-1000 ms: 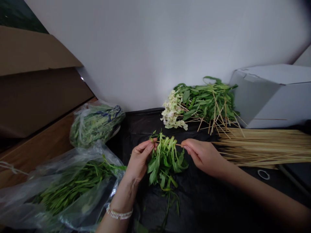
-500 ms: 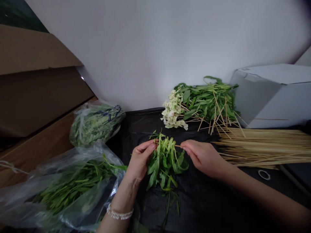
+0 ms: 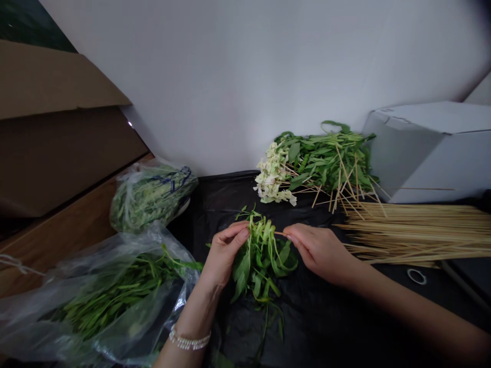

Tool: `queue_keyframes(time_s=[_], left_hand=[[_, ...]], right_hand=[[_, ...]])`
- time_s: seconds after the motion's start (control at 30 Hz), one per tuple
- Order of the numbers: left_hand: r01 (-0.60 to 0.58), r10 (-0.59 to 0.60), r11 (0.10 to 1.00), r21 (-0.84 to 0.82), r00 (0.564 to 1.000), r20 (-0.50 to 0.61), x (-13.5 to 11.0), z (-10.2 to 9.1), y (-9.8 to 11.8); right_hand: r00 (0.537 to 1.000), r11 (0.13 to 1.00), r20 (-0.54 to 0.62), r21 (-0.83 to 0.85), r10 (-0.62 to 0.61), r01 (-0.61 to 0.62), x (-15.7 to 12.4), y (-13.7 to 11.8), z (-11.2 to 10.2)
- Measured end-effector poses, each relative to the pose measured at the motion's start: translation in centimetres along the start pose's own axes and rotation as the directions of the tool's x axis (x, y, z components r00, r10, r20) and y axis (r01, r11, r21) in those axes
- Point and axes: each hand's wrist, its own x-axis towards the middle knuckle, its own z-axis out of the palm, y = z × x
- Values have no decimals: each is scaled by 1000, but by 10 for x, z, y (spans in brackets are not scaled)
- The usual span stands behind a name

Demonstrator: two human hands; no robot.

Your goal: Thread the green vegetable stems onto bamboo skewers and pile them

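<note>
My left hand (image 3: pixel 224 254) grips a leafy bunch (image 3: pixel 263 260); my right hand (image 3: pixel 320 253) pinches its bamboo skewer (image 3: pixel 280 233). Bagged greens (image 3: pixel 115 299) lie left, loose skewers (image 3: pixel 418 235) right.

Most of the bamboo skewer (image 3: pixel 280 233) hidden inside the green leafy bunch (image 3: pixel 261 260)

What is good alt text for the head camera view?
The left hand and right hand hold a bunch of leafy green stems on a thin wooden skewer above a black plastic sheet. Behind lie more skewered greens, a pile of skewers and, to the left, greens in plastic bags.
</note>
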Motion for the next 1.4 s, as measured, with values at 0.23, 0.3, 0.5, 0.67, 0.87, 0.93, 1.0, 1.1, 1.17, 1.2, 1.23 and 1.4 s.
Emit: queue_keyframes(time_s=[0.23,0.3,0.5,0.67,0.87,0.93,1.0,1.1,1.17,1.2,1.23,1.4], left_hand=[[-117,107,982,146,992,72,0,-2,1],[-114,104,984,140,992,76,1,-3,-1],[-77,72,989,124,996,46,-1,-1,-4],[-7,4,994,106,1000,31,-3,0,-1],[18,-25,992,127,998,53,-5,2,0],[17,-25,991,132,998,61,-4,2,-1],[14,-22,990,138,998,58,-4,1,-2],[-46,35,990,133,996,81,-6,1,-2],[-102,80,984,143,985,152,-8,3,1],[-120,90,981,154,977,193,-10,5,2],[-128,87,977,171,970,226,-12,8,3],[-82,50,968,239,989,137,-15,18,3]], right_hand=[[1000,1000,-22,24,-20,20,-1,1,5],[1000,998,-15,54,-20,20,-2,2,6],[997,996,-57,77,-44,48,-4,3,10],[997,985,-72,164,-38,49,0,-1,6],[988,931,136,346,69,-113,6,-10,-8],[970,890,208,408,128,-204,6,-9,-10],[955,857,249,445,158,-258,7,-8,-10],[961,851,218,461,168,-253,8,-6,-11],[967,854,188,461,170,-240,8,-6,-12],[969,857,178,460,168,-233,8,-7,-12],[971,860,174,457,165,-227,8,-8,-12],[967,868,203,441,152,-229,9,-9,-17]])
